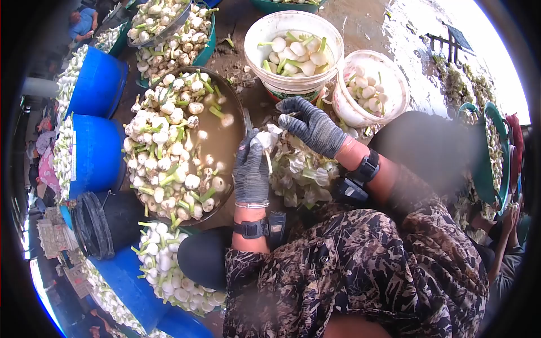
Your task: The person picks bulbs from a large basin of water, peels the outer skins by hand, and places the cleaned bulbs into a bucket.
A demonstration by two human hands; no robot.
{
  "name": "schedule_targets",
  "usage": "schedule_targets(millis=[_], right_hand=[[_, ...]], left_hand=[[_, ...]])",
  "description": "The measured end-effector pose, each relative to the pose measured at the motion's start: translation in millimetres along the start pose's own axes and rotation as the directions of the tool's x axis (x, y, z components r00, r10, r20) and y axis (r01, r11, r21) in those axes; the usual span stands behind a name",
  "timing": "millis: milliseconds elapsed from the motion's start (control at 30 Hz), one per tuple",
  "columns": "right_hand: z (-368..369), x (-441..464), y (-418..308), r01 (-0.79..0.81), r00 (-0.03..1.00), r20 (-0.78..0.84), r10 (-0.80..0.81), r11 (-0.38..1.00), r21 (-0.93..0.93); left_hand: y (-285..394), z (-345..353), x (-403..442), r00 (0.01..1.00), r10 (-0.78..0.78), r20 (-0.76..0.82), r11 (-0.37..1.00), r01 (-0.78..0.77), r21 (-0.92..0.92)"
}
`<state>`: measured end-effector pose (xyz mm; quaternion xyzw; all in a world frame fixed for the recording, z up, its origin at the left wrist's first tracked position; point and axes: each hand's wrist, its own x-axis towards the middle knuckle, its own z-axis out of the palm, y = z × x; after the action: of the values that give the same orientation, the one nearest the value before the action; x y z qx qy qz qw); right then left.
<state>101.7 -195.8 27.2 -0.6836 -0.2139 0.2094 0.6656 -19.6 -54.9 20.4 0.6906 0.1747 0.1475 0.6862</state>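
My left hand (251,172), in a grey knit glove, is closed around a white garlic bulb (267,138) whose pale stem points down. Just right of the bulb is my right hand (316,128), gloved the same way. Its fingers are curled together at the tips; whatever they pinch is too small to make out. Under both hands lies a heap of loose garlic skins (304,172). Left of my left hand stands a wide round basin (241,107) of murky water, heaped with garlic bulbs (169,141) with green stems.
A white bucket (256,53) holding peeled garlic stands ahead, with a second white bucket (401,93) on its right. Blue tubs (96,155) of garlic line the left, near a black bucket (112,222). A person (84,23) is at far left; another person's arm (507,231) shows at right.
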Motion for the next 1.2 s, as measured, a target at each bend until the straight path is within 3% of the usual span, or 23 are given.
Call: schedule_targets(millis=[33,100,133,167,267,300,400,433,467,500,567,600,633,700,733,767,800,833,867,900,1000,1100,1200], right_hand=[[-0.8,-0.7,-2.8,0.004,1.000,-0.003,-0.004,1.000,-0.002],[1.5,-6.5,-11.2,-0.040,0.988,0.151,0.036,0.999,0.022],[4.5,-7.6,-6.0,-0.020,0.976,0.216,0.011,0.999,0.040],[3.4,-8.0,-7.6,-0.018,0.973,0.219,0.065,0.978,-0.208],[8.7,-9.9,2.2,-0.059,0.975,0.196,0.106,0.971,-0.231],[7.5,-9.4,4.9,-0.058,0.973,0.195,0.121,0.952,-0.300],[1.9,-9.6,-1.8,0.006,0.962,0.247,0.116,0.896,-0.445],[-0.6,-10.3,-4.3,0.067,0.949,0.297,0.104,0.855,-0.514],[-4.4,-11.1,0.7,0.181,0.926,0.370,0.072,0.776,-0.605],[-4.6,-10.3,-1.5,0.182,0.926,0.371,0.072,0.776,-0.604],[-5.6,-8.9,-7.6,0.162,0.717,0.427,0.550,0.465,-0.870],[-2.7,-7.7,-0.7,0.205,0.642,0.424,0.639,0.390,-0.898],[-3.1,-12.8,3.9,0.206,0.644,0.424,0.637,0.390,-0.897],[0.5,-25.2,4.2,0.112,0.893,0.300,0.335,0.480,-0.870],[3.3,-21.8,-0.8,0.103,0.936,0.279,0.213,0.592,-0.800],[7.4,-18.9,-3.0,0.103,0.936,0.279,0.214,0.590,-0.800],[10.9,-16.0,-5.0,0.081,0.970,0.224,0.092,0.749,-0.657],[13.6,-13.5,-6.7,0.084,0.990,0.138,-0.019,0.872,-0.482],[18.7,-14.5,-3.0,0.106,0.991,0.116,-0.066,0.918,-0.383],[21.4,-16.1,-5.8,0.106,0.991,0.111,-0.069,0.918,-0.382],[26.3,-21.0,-11.9,0.108,0.993,0.011,-0.115,0.899,-0.425],[23.1,-15.3,-8.2,0.108,0.994,0.021,-0.110,0.878,-0.466],[17.4,-12.9,-12.2,0.135,0.990,0.046,-0.133,0.806,-0.577]], left_hand=[[-0.8,-2.3,1.4,1.000,0.004,0.003,1.000,-0.004,-0.002],[-1.0,-6.1,3.9,0.995,0.096,0.029,0.980,-0.099,0.170],[2.3,-3.0,2.4,0.996,0.079,-0.046,0.990,-0.073,0.124],[0.7,-2.0,2.9,0.996,0.081,-0.046,0.989,-0.075,0.125],[-18.5,-5.1,4.5,0.989,-0.118,-0.095,0.933,0.077,-0.351],[-28.4,-8.4,6.1,0.988,-0.117,-0.098,0.934,0.075,-0.350],[-28.9,-11.1,5.4,0.989,-0.146,-0.003,0.695,0.100,-0.712],[-30.8,-14.2,6.6,0.989,-0.144,-0.007,0.695,0.096,-0.713],[-33.2,-18.2,8.4,0.990,-0.112,0.088,0.594,0.137,-0.792],[-28.0,-18.4,9.6,0.982,-0.067,0.179,0.485,0.188,-0.854],[-18.2,-15.1,5.3,0.981,-0.090,0.175,0.449,0.197,-0.872],[-13.1,-13.1,5.6,0.975,-0.207,0.080,0.472,0.171,-0.865],[-8.8,-12.1,6.2,0.949,-0.316,-0.020,0.498,0.148,-0.854],[-10.3,-14.2,6.7,0.949,-0.316,-0.022,0.493,0.145,-0.858],[-16.0,-16.3,6.8,0.973,-0.228,0.019,0.526,0.140,-0.839],[-21.3,-17.6,6.8,0.988,-0.139,0.065,0.558,0.132,-0.819],[-18.5,-13.2,6.7,0.990,-0.116,0.085,0.566,0.137,-0.813],[-19.2,-7.5,6.1,0.989,-0.115,0.091,0.564,0.140,-0.814],[-18.9,-1.9,5.0,0.977,-0.211,-0.008,0.617,0.127,-0.777],[-18.9,0.2,4.0,0.948,-0.297,-0.113,0.668,0.122,-0.734],[-18.9,3.2,-1.0,0.958,-0.269,-0.100,0.717,0.130,-0.685],[-20.1,4.8,-4.5,0.951,-0.303,-0.062,0.701,0.178,-0.691],[-16.0,9.0,-7.4,0.962,-0.256,-0.093,0.838,0.173,-0.518]])
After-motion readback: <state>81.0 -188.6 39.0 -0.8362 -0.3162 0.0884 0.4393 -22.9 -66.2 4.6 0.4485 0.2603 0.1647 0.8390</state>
